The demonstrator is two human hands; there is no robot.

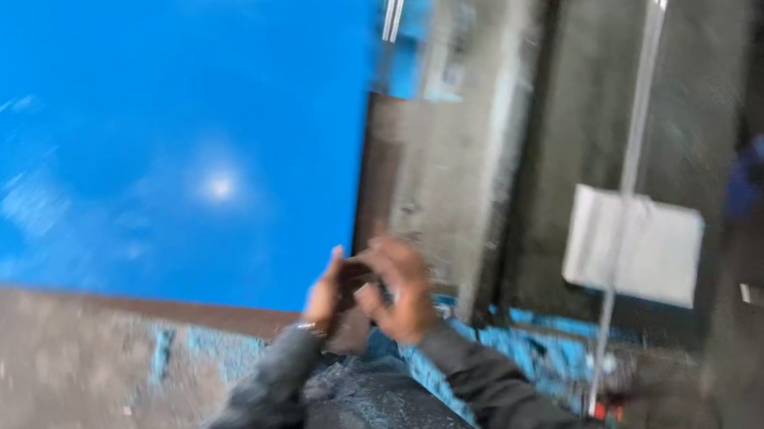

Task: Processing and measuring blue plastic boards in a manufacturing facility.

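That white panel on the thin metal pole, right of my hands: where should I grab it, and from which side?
Take the metal pole on the bare stretch above the white panel, coming in from its left, the side nearer your right hand and left hand. The pole is slim enough for a grip to close round, while the panel is broad and flat. The picture is blurred, so the fixing is unclear.

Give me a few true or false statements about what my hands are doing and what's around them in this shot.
1. The left hand and right hand are raised close together. True.
2. The arms are bare. False: both wear dark sleeves.
3. A large blue surface fills the upper left. True.
4. A red board hangs on the thin pole. False: the board is white.
5. The small dark thing between the hands is sharp enough to name. False: it is blurred.
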